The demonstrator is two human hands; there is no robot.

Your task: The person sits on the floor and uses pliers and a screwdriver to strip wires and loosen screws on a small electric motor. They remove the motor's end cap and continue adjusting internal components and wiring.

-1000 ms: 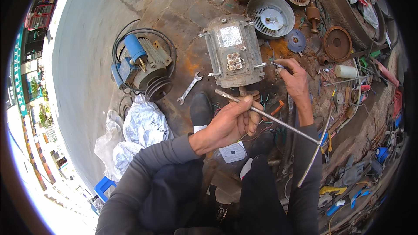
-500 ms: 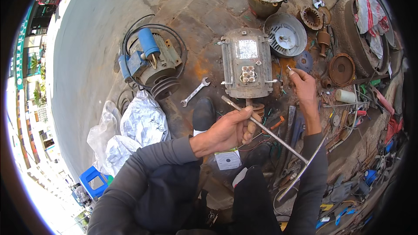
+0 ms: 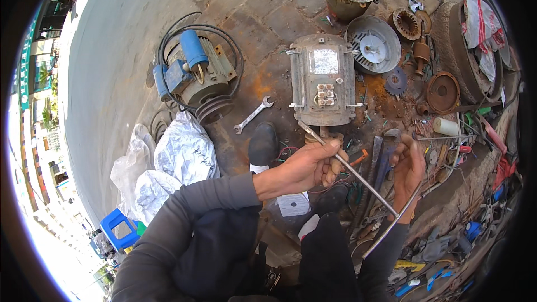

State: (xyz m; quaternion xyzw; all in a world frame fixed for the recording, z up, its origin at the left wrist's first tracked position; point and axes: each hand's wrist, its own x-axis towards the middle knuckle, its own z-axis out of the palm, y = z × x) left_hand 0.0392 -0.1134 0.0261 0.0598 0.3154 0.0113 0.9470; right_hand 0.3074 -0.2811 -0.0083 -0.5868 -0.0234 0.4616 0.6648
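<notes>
A long metal T-handle wrench (image 3: pixel 366 183) slants across the front, its crossbar at the lower right. My left hand (image 3: pixel 316 168) is closed round its shaft near the upper end. That end points at the bottom of a grey electric motor (image 3: pixel 323 86) standing on the ground, with a small terminal block (image 3: pixel 325 95) on its face. To the right, my right hand (image 3: pixel 408 165) is raised behind the crossbar, fingers curled inward. Anything within its fingers is hidden. Close beside it lies a blue-handled wrench (image 3: pixel 385 156).
Left are a motor with a pulley (image 3: pixel 214 109), an open-ended spanner (image 3: pixel 253 114) and a silvery plastic bag (image 3: pixel 184 148). A round metal cover (image 3: pixel 386 61), a rusty ring (image 3: pixel 442 90) and a drum (image 3: pixel 453 50) stand on the right. Loose tools crowd the lower right.
My right hand has moved from beside the motor down toward the crossbar; the small light piece at its fingertips no longer shows. My left hand keeps hold of the T-handle wrench, and the view has shifted slightly.
</notes>
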